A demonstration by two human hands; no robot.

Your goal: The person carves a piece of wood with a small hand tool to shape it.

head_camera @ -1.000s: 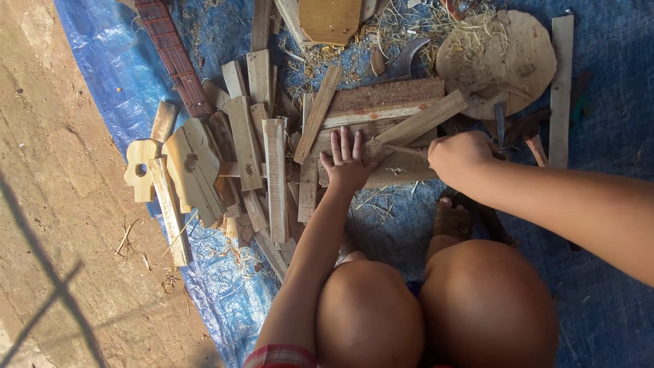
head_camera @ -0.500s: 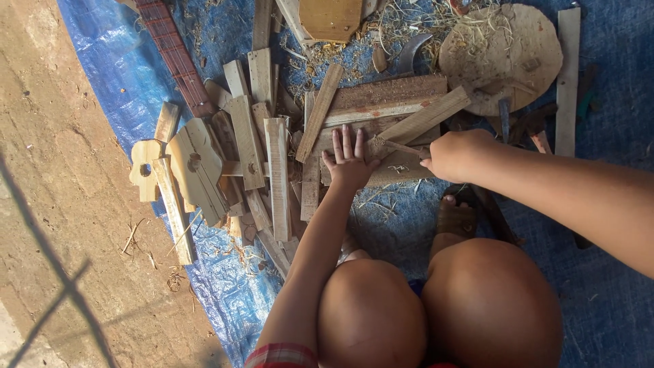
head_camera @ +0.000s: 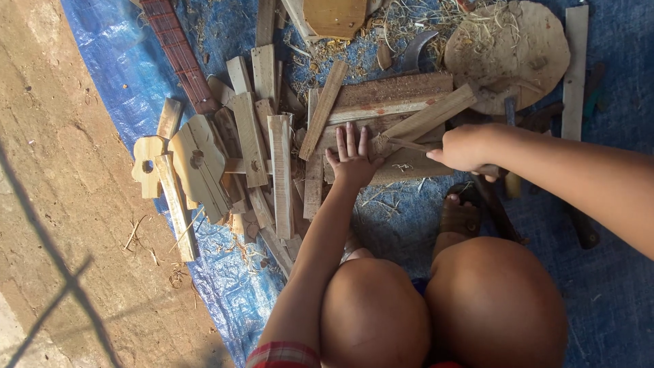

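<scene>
I see no packages, labels, signs or screens anywhere in my view.

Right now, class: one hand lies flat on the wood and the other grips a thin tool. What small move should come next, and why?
Probably push the thin tool a little further along the board. The left hand already presses flat, steadying it, and the right hand holds the tool with its tip at the wood.
</scene>
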